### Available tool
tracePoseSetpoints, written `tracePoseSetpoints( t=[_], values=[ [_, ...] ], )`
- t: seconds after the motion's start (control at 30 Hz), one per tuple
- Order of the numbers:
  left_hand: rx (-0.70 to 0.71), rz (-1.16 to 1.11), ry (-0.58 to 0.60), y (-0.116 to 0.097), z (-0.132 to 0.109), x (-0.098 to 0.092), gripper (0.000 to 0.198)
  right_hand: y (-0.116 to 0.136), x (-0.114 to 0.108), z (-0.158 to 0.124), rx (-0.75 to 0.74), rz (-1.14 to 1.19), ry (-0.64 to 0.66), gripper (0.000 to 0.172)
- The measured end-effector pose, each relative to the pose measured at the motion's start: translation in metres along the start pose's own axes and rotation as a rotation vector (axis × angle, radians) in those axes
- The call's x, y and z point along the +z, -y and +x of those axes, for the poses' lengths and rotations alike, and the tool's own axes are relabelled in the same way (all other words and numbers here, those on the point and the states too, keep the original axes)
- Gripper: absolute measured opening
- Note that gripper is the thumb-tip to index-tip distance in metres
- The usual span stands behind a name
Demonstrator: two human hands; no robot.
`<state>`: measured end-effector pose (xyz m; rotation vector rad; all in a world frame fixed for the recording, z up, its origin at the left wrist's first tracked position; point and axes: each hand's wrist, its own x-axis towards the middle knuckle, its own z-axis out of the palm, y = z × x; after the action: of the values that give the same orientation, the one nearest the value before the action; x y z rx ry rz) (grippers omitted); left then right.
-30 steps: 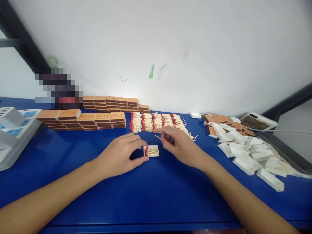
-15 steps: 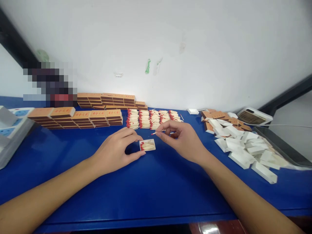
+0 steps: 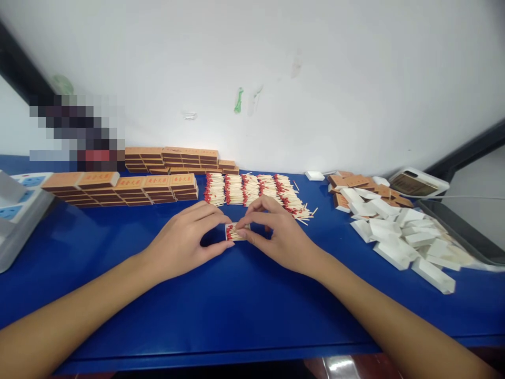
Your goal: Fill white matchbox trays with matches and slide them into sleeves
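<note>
The left hand (image 3: 189, 234) holds the left end of a small white tray (image 3: 226, 232), its thumb at the near corner and its index finger at the far one. The right hand (image 3: 282, 234) has its thumb and index finger brought together over the tray; I cannot tell whether a match is between them. The tray sits on the blue table (image 3: 236, 305) between the hands, with red-headed matches (image 3: 230, 232) inside. Just beyond, more matches lie in five side-by-side bundles (image 3: 234, 189). To the far left stand stacked orange matchboxes (image 3: 130, 190), with a power strip (image 3: 29, 226) at the left edge. On the right, white trays (image 3: 394, 231) lie heaped near orange sleeves (image 3: 357, 181).
</note>
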<state>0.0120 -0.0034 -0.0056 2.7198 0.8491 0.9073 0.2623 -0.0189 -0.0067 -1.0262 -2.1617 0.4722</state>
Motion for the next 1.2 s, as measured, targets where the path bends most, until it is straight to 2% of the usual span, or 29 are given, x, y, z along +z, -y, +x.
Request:
tracePoseSetpoints(
  t=[0.13,0.37,0.63,0.83,1.03,1.2],
  values=[
    [-0.026,0.003,0.014,-0.001,0.000,0.000,0.025,-0.004,-0.003,-0.002,-0.075,-0.102,0.032,0.008],
    [-0.097,-0.027,0.076,0.004,-0.002,0.004,0.027,-0.009,-0.002,-0.002,-0.078,-0.109,0.122,0.007],
    [-0.091,-0.070,0.114,0.004,-0.001,0.003,0.025,-0.012,-0.002,-0.001,-0.055,-0.146,0.066,0.006],
    [-0.088,-0.064,0.128,0.004,-0.001,0.003,0.026,-0.010,-0.001,-0.002,-0.116,-0.099,0.142,0.018],
    [-0.095,-0.075,0.137,0.003,-0.001,0.002,0.025,-0.004,0.002,-0.003,-0.115,-0.096,0.140,0.015],
    [-0.102,-0.077,0.158,0.002,0.000,0.002,0.023,-0.003,0.001,-0.003,-0.118,-0.096,0.156,0.020]
  ],
)
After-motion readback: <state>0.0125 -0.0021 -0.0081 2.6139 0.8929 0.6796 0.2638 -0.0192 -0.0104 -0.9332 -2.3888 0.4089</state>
